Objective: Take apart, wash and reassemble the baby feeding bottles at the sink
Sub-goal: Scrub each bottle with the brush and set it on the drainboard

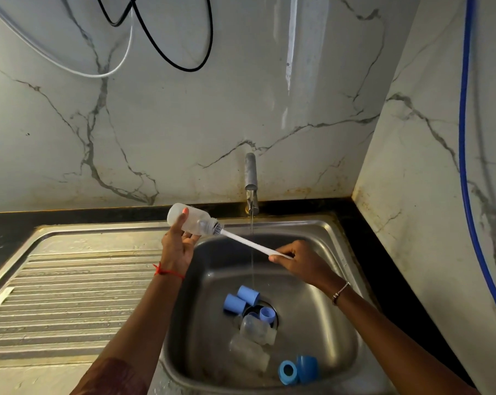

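My left hand grips the bottle, right hand pinches the brush at 3 o'clock; wet plastic may slip.

The steel sink, set in a black counter with its ribbed drainboard on the left, holds two blue caps and a blue collar at the drain, two clear bottles lying beside them, and a blue ring touching a blue cover in the near right corner.

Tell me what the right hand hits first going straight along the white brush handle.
Likely the thin water stream, depth unclear; otherwise the threaded mouth of the clear plastic bottle in the left hand.
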